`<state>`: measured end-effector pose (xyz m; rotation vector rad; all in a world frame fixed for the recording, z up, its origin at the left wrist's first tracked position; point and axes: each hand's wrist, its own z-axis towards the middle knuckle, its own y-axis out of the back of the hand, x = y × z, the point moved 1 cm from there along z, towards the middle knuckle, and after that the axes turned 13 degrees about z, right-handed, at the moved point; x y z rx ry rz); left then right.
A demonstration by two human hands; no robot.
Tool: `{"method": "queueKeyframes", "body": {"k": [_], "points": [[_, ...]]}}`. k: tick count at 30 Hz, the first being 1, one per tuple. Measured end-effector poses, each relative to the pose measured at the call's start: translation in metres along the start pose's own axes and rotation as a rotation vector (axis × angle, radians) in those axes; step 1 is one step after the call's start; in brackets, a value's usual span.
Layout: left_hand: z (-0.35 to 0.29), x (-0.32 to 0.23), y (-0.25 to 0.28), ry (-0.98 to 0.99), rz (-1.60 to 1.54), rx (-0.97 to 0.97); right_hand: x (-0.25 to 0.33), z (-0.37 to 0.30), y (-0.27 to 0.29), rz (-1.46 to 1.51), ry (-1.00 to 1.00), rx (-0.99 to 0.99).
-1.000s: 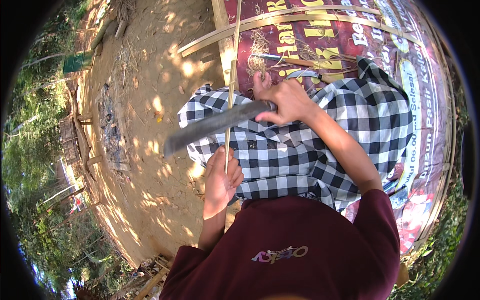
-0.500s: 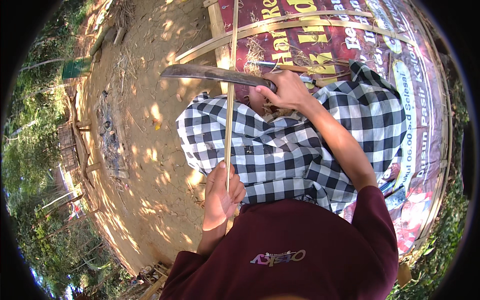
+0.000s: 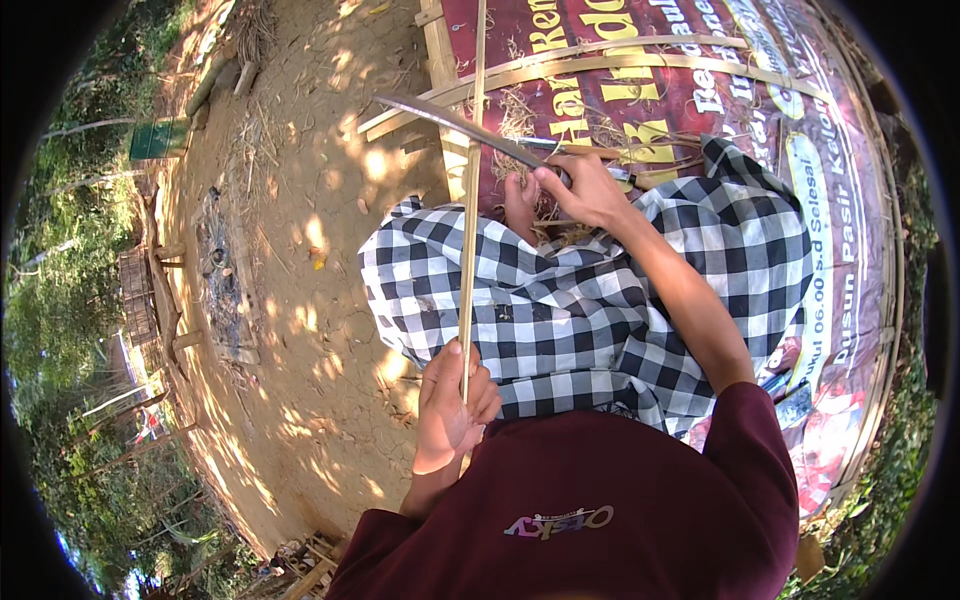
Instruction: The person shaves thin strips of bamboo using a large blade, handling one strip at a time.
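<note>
My left hand is closed around the lower end of a long thin bamboo strip, which runs up and away past my knee. In my right hand is the dark handle of a machete. Its long blade points to the upper left and crosses the strip, seemingly touching it, with the blade turned nearly edge-on. The black-and-white checked cloth covers my lap beneath both hands. My bare foot shows just below the machete's handle.
Two bamboo strips lie across the printed red banner, with curly shavings and further strips near my foot. A wooden edge borders the banner. Dry earth spreads to the left, with a charred patch on it.
The machete has tilted, its tip rising farther away and to the right while its blade turned more edge-on. My right hand moved slightly nearer. The strip and left hand shifted a little right.
</note>
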<state>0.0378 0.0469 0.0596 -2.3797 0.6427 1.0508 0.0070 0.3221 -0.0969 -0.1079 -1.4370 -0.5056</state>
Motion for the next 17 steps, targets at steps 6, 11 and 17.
{"method": "queueKeyframes", "body": {"k": [6, 11, 17], "points": [[0.013, -0.002, 0.003, 0.016, -0.078, 0.018, 0.036, -0.028, -0.024, -0.001, 0.356, 0.224], [0.014, 0.000, 0.016, 0.046, -0.155, 0.027, 0.021, -0.017, -0.016, -0.023, 0.017, 0.193], [0.026, 0.008, 0.016, 0.178, -0.441, 0.205, 0.047, -0.038, -0.036, -0.014, 0.345, 0.225]]}}
